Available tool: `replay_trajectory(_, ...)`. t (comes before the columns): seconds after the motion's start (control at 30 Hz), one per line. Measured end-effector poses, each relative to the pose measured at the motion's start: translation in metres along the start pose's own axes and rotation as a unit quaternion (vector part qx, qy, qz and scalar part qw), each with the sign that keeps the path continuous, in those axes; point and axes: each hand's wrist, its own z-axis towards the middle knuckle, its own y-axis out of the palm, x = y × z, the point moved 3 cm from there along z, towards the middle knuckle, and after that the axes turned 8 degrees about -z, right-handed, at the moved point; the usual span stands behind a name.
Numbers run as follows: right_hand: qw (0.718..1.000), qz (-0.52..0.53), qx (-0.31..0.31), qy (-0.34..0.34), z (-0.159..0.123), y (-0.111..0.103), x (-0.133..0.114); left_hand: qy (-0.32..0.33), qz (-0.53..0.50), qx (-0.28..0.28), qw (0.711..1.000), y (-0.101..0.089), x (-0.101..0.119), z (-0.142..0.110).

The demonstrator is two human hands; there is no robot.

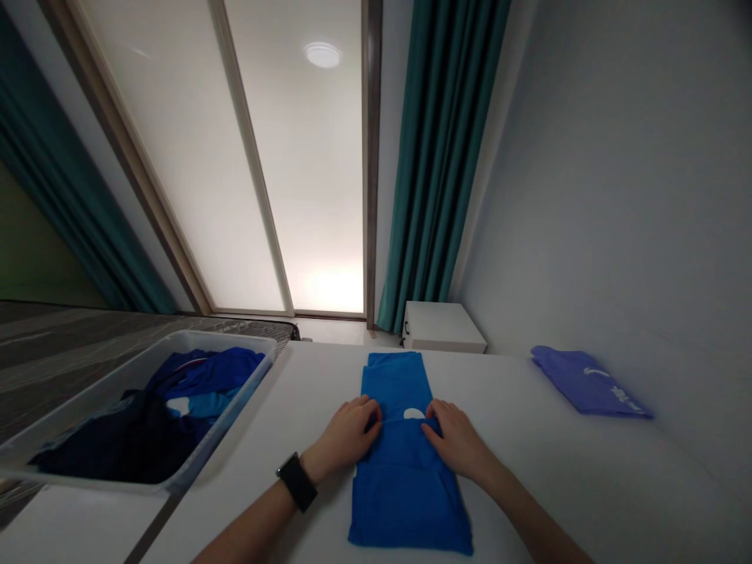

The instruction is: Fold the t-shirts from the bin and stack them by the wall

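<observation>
My left hand and my right hand both lie on the bright blue folded garment, one toward each long edge, so it sits straight ahead of me, between my forearms, with neither hand clearly nearer. Its long axis runs directly away from me, a narrow strip lying on the white surface, and both hands rest toward its far half, around a crease that crosses it. Both hands are open and pressing down, not clenched, and I see no pinch, though I cannot tell whether my left fingertips are tucked under the fold. A white printed mark shows between my hands, and a black watch sits on my left wrist. Off to my left, a white plastic tray holds crumpled navy and blue clothes, while a folded periwinkle garment lies well apart on my right.
</observation>
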Motion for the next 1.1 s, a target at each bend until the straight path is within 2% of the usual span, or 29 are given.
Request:
replay_trajectory(0.17,0.993,0.118,-0.007,0.007,-0.002,0.003,0.004,0.009,-0.027,0.003,1.000,0.002,-0.001,-0.004)
replay_trajectory(0.37,0.987,0.161,0.019,0.011,0.002,-0.003,0.006,0.018,-0.056,0.021,0.998,-0.005,0.003,0.003)
replay_trajectory(0.53,0.990,0.126,0.061,-0.005,0.014,0.005,0.010,0.021,-0.030,0.040,0.999,-0.007,-0.003,0.013)
replay_trajectory(0.67,0.995,0.080,0.050,-0.012,0.019,0.014,0.010,-0.002,-0.016,0.041,0.999,0.004,-0.012,0.017)
replay_trajectory(0.8,0.998,0.031,0.062,-0.003,0.016,0.010,0.008,-0.007,-0.049,0.056,0.997,0.003,-0.016,0.016)
replay_trajectory(0.97,0.997,0.032,0.074,0.018,-0.005,-0.008,0.005,-0.020,-0.056,0.091,0.994,-0.014,-0.014,-0.004)
replay_trajectory(1.1,0.998,0.041,0.049,-0.025,-0.039,-0.014,-0.010,-0.036,-0.037,0.057,0.997,-0.014,-0.004,-0.040)
